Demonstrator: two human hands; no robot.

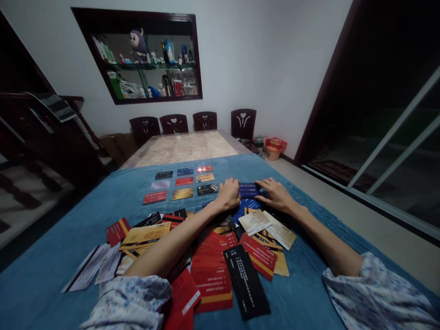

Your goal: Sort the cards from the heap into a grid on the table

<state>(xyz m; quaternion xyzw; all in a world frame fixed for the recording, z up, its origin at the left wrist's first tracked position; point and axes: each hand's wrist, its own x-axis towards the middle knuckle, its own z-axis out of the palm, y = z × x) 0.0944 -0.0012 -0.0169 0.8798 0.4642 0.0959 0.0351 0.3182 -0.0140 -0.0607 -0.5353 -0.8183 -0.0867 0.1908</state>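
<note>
Between my two hands is a dark blue card (248, 189) with pale printing. My left hand (228, 195) is curled at its left edge. My right hand (274, 195) has thumb and fingers at its right edge. Just below lie other blue cards (249, 205), partly covered by two cream cards (254, 222). Nearer me spreads a loose pile of red cards (211, 275), with a black card (245, 282) on top. Gold cards (146, 236) lie under and beside my left forearm, which hides part of the pile.
Left of my left hand, several cards lie in rows, among them a gold card (182, 194) and a black card (207, 189). A blue cloth (103, 201) covers the near table; its far marble top (189, 146) is bare. Dark chairs (205, 121) stand behind.
</note>
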